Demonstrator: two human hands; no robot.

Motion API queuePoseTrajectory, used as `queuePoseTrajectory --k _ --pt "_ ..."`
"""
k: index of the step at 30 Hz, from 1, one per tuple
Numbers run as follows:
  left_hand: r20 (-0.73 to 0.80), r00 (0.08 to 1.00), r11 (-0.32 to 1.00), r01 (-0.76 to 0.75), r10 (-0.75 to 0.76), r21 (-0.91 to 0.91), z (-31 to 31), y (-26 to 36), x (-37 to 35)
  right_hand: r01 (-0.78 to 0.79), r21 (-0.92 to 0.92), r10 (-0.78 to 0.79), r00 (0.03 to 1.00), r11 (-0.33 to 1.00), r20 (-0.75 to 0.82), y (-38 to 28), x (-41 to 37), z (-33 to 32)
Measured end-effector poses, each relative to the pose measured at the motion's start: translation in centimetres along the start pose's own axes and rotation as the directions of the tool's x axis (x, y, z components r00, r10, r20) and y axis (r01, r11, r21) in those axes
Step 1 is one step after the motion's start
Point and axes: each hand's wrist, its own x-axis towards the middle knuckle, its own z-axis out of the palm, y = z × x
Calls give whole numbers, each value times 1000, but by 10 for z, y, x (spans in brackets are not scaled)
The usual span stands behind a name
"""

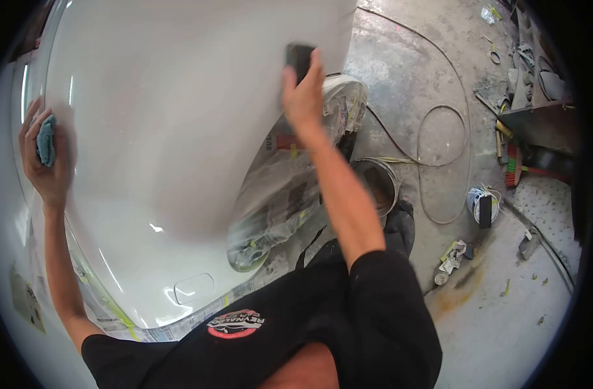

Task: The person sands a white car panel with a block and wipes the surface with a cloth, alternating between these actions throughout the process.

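A large, glossy pale car body panel (147, 129) fills the left and middle of the view. My right hand (304, 94) grips a dark block (299, 60) against the panel near its right edge, above the wheel arch. At the far left my left hand (47, 155) rests on the panel's edge, its fingers round a blue-green cloth (45, 141). Crumpled plastic sheeting (277, 188) covers the wheel below my right hand. Near the panel's lower edge is the outline of a small rounded flap (194, 288).
A bucket (395, 185) stands on the floor beside the wheel. A thin hose (468, 123) loops across the concrete. Farther right are a small white tub (476, 202), a red and green brush (511, 167) and scattered debris. Newspaper masking (173, 330) lines the panel's lower edge.
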Motion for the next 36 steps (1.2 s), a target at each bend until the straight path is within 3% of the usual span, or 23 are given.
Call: queuePoseTrajectory --k 2,5,6,9,12,14,16,18,19,20,21,24,26,28,31,34,35,36 --pt "36 999 1000 -1 1 6 -3 -1 0 40 1 -39 986 999 160 -41 -70 -21" --pt "35 999 999 -41 41 -5 -1 -11 -1 92 18 -94 989 996 113 -14 -47 -13" --pt "44 998 999 -45 44 23 0 -13 -1 21 13 -22 999 1000 49 4 -10 -6" --pt "57 997 998 -49 46 46 -3 -13 -1 -299 52 287 944 953 162 32 70 -9" --pt "46 999 1000 -23 23 -16 -3 -8 0 -249 69 241 964 966 109 9 35 -6" --pt "58 998 1000 2 -3 8 -3 -8 -2 -13 6 12 998 1000 66 -43 -34 -12" --pt "71 997 1000 -21 19 18 -4 -10 -3 149 61 -154 985 987 75 -61 -83 -13" --pt "90 995 998 -50 46 45 -5 -16 -4 76 43 -80 990 996 119 -42 -46 -13" --pt "99 993 995 -73 66 69 -6 -22 -4 48 44 -50 998 998 48 -22 -12 -5" --pt "107 990 991 -96 86 94 -8 -26 -4 120 -2 -120 992 993 -45 10 27 7" --pt "112 989 987 -108 95 118 -9 -26 -2 -62 64 58 997 996 57 18 56 -1" --pt "110 989 985 -114 101 127 -9 -23 -2 -180 65 171 978 982 117 12 68 -10" --pt "82 995 995 -66 60 72 -7 -20 -4 -95 49 92 994 994 57 -13 30 -6" --pt "74 997 998 -36 32 59 -6 -18 -4 97 29 -98 994 995 54 -46 -38 -8" --pt "86 996 998 -26 20 63 -5 -16 -4 209 62 -214 973 976 89 -34 -52 -12" --pt "79 996 998 -33 29 47 -6 -20 -5 21 27 -22 1000 999 19 37 55 4" --pt "78 996 998 -43 39 51 -5 -16 -4 -191 57 183 976 980 116 45 84 -3" --pt "68 996 997 -58 54 54 -4 -16 -2 -278 -8 277 950 960 146 49 97 -3"
